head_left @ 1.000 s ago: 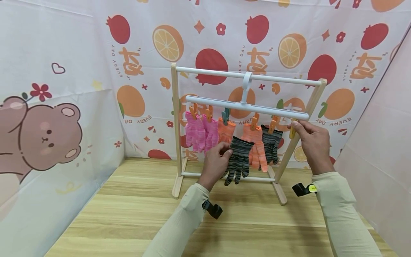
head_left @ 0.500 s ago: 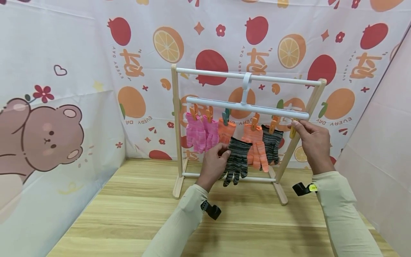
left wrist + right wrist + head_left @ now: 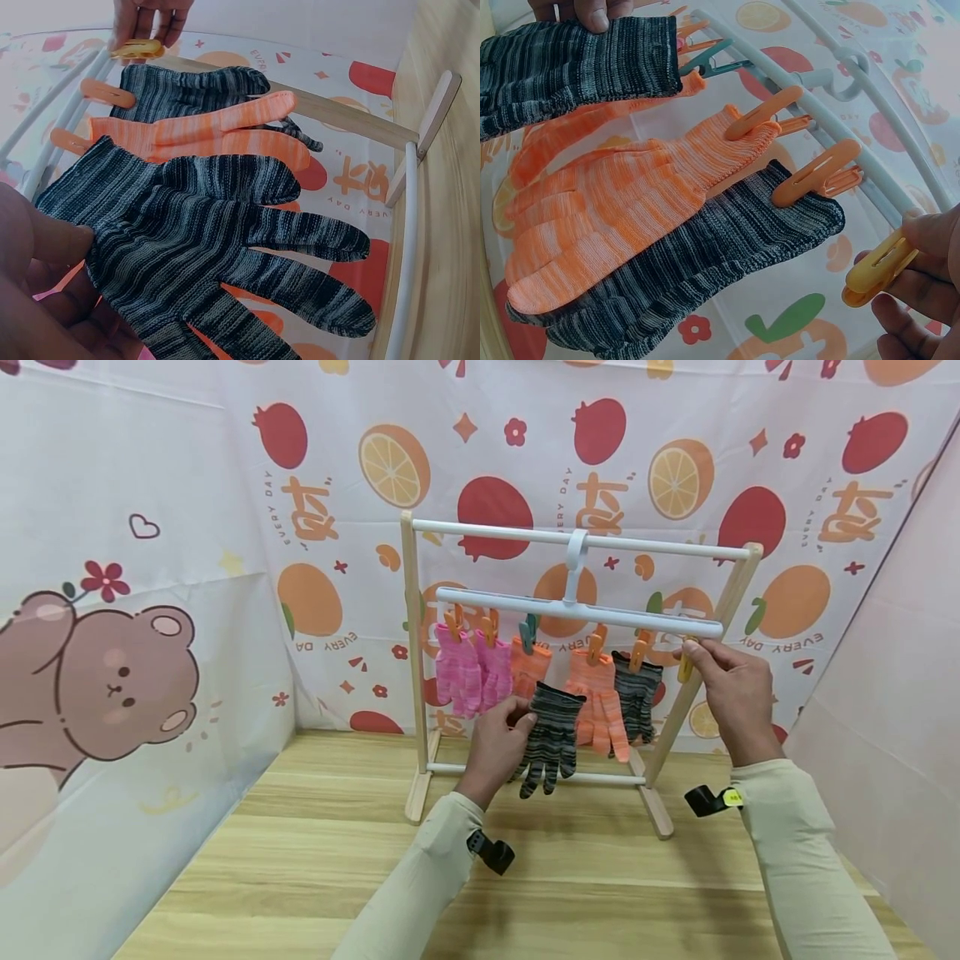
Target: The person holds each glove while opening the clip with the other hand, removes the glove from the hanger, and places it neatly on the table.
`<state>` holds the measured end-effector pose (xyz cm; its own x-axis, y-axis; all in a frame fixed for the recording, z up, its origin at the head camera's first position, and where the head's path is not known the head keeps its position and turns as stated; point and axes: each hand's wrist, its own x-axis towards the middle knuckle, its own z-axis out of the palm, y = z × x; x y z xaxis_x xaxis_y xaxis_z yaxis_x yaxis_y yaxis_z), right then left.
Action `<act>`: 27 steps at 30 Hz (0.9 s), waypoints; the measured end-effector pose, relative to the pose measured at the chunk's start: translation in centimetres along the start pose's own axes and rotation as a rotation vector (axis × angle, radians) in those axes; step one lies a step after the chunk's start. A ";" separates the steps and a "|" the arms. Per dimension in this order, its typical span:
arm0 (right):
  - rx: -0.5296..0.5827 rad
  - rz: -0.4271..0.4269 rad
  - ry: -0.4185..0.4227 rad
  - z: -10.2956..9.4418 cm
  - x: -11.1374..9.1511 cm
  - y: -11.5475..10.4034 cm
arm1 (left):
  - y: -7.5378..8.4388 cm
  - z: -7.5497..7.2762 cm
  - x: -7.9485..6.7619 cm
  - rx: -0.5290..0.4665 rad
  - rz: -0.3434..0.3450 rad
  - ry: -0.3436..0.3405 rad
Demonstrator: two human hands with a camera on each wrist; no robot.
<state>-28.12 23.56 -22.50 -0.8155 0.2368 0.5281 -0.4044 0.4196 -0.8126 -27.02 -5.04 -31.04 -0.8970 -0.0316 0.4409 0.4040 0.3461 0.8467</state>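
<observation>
My left hand pinches a dark grey-and-black striped knit glove by its cuff side, fingers of the glove hanging down in front of the rack. At the right end of the white hanger, my right hand pinches a yellow clothespin. Beside it hangs a matching striped glove from an orange clothespin. Further left come an orange glove on another orange clothespin, a second orange glove on a teal clothespin, and two pink gloves. The held glove partly covers the second orange glove.
The hanger hooks over the top bar of a wooden rack with white rods. Its feet stand on a wood-grain table. Fruit-print cloth hangs close behind, with more cloth at both sides.
My left hand and the striped glove have shifted slightly left and down. My right hand keeps its grip on the yellow clothespin at the hanger's right end.
</observation>
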 end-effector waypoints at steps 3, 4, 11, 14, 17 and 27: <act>0.007 -0.006 0.001 0.0 0.0 -0.1 | 0.0 -0.1 0.0 -0.003 0.001 0.004; 0.011 -0.007 0.000 0.0 0.0 -0.1 | 0.0 -0.2 0.0 -0.003 -0.001 0.006; 0.013 0.000 -0.011 0.0 0.0 -0.2 | -0.1 -0.4 -0.2 -0.008 0.012 0.014; 0.007 0.005 -0.011 0.0 -0.1 -0.1 | -0.2 -0.5 -0.3 0.000 0.028 0.020; 0.008 0.010 -0.013 0.0 -0.1 -0.1 | -0.4 -0.5 -0.3 0.005 0.034 0.027; 0.010 0.011 -0.008 0.0 -0.2 0.0 | -0.7 -0.9 -0.5 0.013 -0.005 0.036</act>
<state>-27.94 23.52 -22.56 -0.8234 0.2341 0.5169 -0.3993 0.4082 -0.8209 -26.71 -6.09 -31.55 -0.8918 -0.0672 0.4474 0.3971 0.3579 0.8451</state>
